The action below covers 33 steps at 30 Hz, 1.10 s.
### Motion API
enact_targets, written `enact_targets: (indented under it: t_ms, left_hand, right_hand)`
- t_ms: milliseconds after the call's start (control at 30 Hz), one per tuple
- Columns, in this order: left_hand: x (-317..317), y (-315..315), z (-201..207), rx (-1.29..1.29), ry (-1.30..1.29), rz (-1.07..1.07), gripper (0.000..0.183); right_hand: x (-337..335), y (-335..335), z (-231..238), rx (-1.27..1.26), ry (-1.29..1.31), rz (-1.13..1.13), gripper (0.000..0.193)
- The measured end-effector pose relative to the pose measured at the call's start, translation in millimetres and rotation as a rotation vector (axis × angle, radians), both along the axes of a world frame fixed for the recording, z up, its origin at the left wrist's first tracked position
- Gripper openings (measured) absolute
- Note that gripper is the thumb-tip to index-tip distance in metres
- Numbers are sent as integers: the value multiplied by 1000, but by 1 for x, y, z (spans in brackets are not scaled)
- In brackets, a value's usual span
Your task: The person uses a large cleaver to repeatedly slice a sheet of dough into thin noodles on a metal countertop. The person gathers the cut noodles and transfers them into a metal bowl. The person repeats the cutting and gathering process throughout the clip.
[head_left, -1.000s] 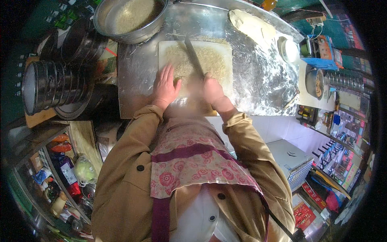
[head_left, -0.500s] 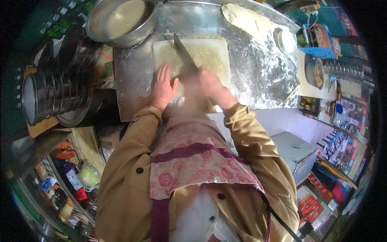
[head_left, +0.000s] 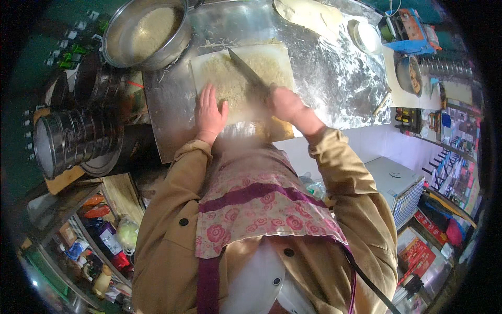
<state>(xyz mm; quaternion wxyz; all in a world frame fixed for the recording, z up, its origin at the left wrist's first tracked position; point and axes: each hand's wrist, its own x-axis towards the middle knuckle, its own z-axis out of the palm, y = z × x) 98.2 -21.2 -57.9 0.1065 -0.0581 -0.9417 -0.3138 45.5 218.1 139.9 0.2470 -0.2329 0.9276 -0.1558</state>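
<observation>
My right hand [head_left: 288, 107] is closed round the handle of a knife [head_left: 246, 69], whose long dark blade slants across a pale cutting board [head_left: 200, 66] with its tip toward the far edge. Fine yellowish chopped bits [head_left: 225, 73] are spread over the board under and around the blade. At the board's left side my left hand [head_left: 211, 115] lies flat, fingers stretched out and holding nothing. A blur covers the board's near part between my hands, so details there are unclear.
A large metal bowl [head_left: 180, 44] of pale, grainy-looking contents stands far left. Flattened dough [head_left: 308, 18] lies at the back of the floury metal table [head_left: 334, 78], near a white round container [head_left: 368, 37]. Stacked dark round tins [head_left: 76, 138] stand left; a pot [head_left: 408, 76] sits right.
The view has shifted slightly. My right hand and the knife have moved to the right over the board, and the blade slants more. My left hand stays flat at the board's left side.
</observation>
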Motion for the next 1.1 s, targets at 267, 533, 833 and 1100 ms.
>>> enact_targets:
  t_ms: [267, 533, 833, 1100]
  left_hand:
    - [1, -1, 0, -7, -3, 9, 66]
    - [0, 1, 0, 4, 5, 12, 66]
    - [-2, 0, 0, -5, 8, 10, 67]
    - [-1, 2, -3, 9, -33, 26, 67]
  right_hand:
    - [0, 8, 12, -19, 57, 17, 33]
    - [-10, 27, 0, 68, -41, -48, 31]
    - [-15, 47, -5, 29, -15, -230, 26]
    - [-32, 104, -68, 19, 27, -290, 28]
